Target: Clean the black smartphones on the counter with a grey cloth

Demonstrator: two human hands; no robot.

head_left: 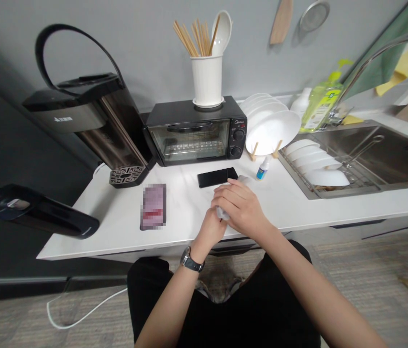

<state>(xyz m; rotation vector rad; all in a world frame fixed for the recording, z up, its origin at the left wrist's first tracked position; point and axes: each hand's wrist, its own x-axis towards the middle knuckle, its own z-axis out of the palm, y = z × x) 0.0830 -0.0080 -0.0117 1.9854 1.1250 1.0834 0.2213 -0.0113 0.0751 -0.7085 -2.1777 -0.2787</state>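
My right hand (242, 205) lies curled over my left hand (212, 227) at the counter's front edge. A crumpled whitish-grey cloth or tissue (221, 213) shows under my right palm, between the two hands. The fingers of my left hand are mostly covered, and its wrist wears a dark watch (191, 260). Just beyond my right fingertips is a black phone (216, 177), lying flat. Pale crumpled material (244, 180) peeks out behind the right hand; whether it joins the cloth I cannot tell. A small white bottle with a blue label (262, 169) stands farther right.
A second phone (153, 207), its screen blurred, lies at left. Behind are a drinks machine (91, 121), a toaster oven (196, 140) carrying a chopstick holder (207, 79), and racked plates (272, 131). A sink (392, 154) with bowls is right; a dark cylindrical appliance (44, 212) is far left.
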